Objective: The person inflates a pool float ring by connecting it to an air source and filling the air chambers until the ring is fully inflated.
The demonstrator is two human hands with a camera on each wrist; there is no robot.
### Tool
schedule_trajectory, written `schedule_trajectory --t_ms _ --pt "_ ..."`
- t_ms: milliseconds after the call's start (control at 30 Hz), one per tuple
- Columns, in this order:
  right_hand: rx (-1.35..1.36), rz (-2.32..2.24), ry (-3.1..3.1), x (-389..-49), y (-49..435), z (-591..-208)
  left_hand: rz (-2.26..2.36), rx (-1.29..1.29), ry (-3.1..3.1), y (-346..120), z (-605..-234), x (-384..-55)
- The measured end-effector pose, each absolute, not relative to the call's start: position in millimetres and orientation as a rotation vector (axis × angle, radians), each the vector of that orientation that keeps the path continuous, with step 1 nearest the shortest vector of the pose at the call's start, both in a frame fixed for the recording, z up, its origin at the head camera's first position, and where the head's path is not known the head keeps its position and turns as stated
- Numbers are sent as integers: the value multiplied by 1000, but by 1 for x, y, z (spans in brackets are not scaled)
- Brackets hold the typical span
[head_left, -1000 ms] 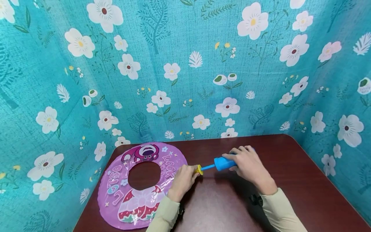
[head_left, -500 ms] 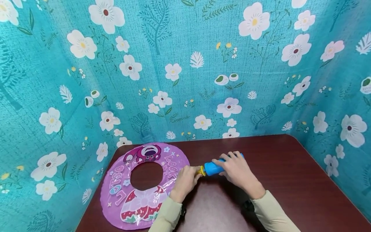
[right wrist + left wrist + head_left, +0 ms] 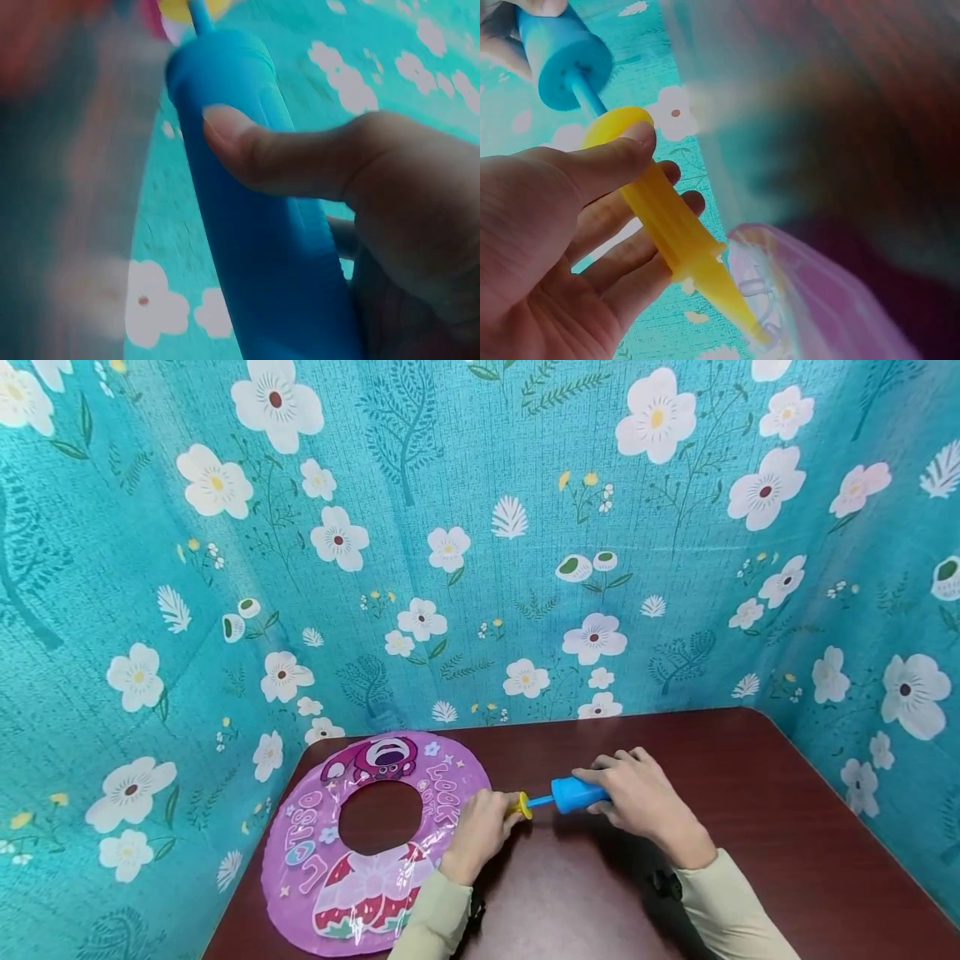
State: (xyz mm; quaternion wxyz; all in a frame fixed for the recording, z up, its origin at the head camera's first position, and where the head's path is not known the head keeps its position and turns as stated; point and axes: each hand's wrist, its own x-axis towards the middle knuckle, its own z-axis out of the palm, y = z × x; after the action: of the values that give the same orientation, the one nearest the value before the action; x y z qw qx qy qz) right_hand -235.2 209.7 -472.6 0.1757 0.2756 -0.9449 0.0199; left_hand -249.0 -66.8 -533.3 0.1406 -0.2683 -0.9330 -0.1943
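Note:
A hand air pump spans the space between the hands, its thin blue rod [image 3: 541, 801] partly drawn out between the yellow end and the blue barrel. With thumb and fingers my left hand [image 3: 477, 831] holds the yellow nozzle [image 3: 667, 217]. The tapered tip of the nozzle meets the clear valve [image 3: 756, 289] of the purple swim ring [image 3: 288, 893]; how deep it sits I cannot tell. My right hand [image 3: 651, 800] grips the blue barrel [image 3: 247, 202], thumb lying along its side. The ring lies flat, rounded out, with a bear and strawberries printed on it.
A dark reddish-brown table [image 3: 780, 852] lies under everything. Behind it and at both sides hangs a teal flowered curtain [image 3: 480, 610], close to the table's edges.
Half a second ago the right hand had pushed the barrel left against the yellow end; now it has drawn back right, baring the rod again. The left hand and ring stay nearly in place.

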Motion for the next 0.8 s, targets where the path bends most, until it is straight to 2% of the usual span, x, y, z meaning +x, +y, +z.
schedule_trajectory --t_ms 333,633,800 --pt "833 -60 -2544 -237 175 -497 -621 -747 -2721 -66 -535 -251" --pt "680 84 -2756 -233 219 -457 -588 -731 -2714 -65 -536 -253" --pt "698 70 -2764 -232 225 -457 -487 -727 -2676 -61 -535 -245"
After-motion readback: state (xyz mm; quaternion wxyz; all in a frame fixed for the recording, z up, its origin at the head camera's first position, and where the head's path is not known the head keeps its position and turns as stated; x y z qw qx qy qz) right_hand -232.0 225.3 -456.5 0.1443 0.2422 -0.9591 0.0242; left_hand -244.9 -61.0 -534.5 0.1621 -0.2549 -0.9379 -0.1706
